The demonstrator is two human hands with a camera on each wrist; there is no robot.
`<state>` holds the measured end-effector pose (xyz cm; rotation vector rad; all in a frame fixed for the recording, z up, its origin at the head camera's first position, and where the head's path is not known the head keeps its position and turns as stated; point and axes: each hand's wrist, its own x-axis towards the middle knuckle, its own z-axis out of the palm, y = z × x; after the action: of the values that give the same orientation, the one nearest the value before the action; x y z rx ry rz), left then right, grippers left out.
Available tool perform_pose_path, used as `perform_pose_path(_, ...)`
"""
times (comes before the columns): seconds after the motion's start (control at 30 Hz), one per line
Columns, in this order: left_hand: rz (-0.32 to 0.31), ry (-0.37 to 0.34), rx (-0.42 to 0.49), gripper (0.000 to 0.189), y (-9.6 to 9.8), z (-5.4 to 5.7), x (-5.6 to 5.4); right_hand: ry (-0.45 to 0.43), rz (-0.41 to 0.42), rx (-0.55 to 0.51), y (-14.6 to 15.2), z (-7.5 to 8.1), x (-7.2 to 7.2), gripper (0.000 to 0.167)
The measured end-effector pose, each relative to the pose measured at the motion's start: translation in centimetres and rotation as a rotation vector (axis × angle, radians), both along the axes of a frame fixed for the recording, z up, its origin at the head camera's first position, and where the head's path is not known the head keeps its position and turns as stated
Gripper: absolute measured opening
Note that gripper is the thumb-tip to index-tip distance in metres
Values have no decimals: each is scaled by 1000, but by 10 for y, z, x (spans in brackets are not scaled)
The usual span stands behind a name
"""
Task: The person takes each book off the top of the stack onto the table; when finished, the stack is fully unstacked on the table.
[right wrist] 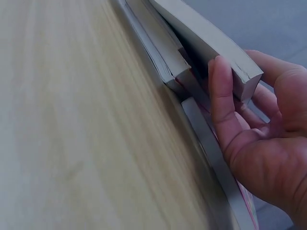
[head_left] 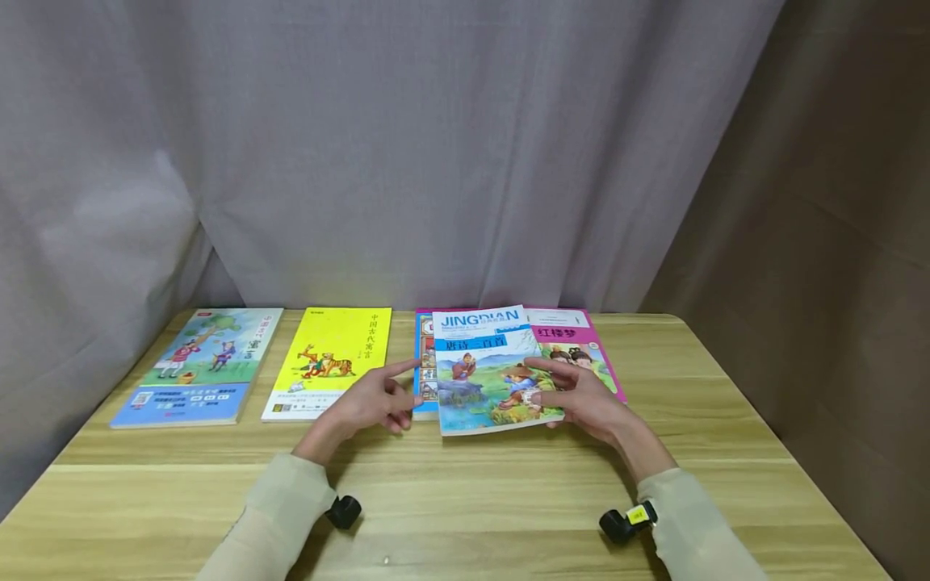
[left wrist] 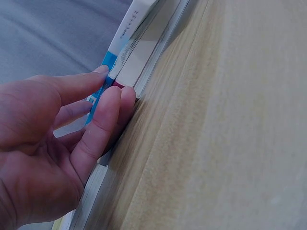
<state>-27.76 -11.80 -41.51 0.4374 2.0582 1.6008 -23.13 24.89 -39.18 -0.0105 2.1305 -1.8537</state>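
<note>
A picture book with a blue-and-white "JINGDIAN" cover (head_left: pixel 483 379) lies on top of overlapping books, its right side lifted. My right hand (head_left: pixel 596 403) holds it by the right edge, thumb on the cover and fingers beneath; in the right wrist view, a gap shows under this book's page block (right wrist: pixel 211 40). At the left side of the pile, my left hand (head_left: pixel 366 403) has its fingertips against the book edges, touching a blue spine (left wrist: pixel 109 60). Partly hidden below are a blue-bordered book (head_left: pixel 427 407) and a pink book (head_left: pixel 574 331).
To the left lie a yellow book (head_left: pixel 334 343) and a green-and-blue book (head_left: pixel 203 367), side by side and flat on the wooden table (head_left: pixel 465 500). A grey curtain (head_left: pixel 436 161) hangs behind the table's back edge, and a brown curtain (head_left: pixel 821 266) at the right.
</note>
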Motion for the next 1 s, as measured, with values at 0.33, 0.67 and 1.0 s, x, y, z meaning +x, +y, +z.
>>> perform_pose_path(0.33, -2, 4, 6, 76, 0, 0, 1, 73, -19, 10, 8, 2, 10, 70)
perform_pose_path(0.67, 0, 0, 5, 77, -1, 3, 2, 106, -50, -11, 26, 10, 19, 71)
perform_pose_path(1.0, 4, 5, 4, 77, 0, 2, 1, 122, -22, -51, 77, 37, 22, 72)
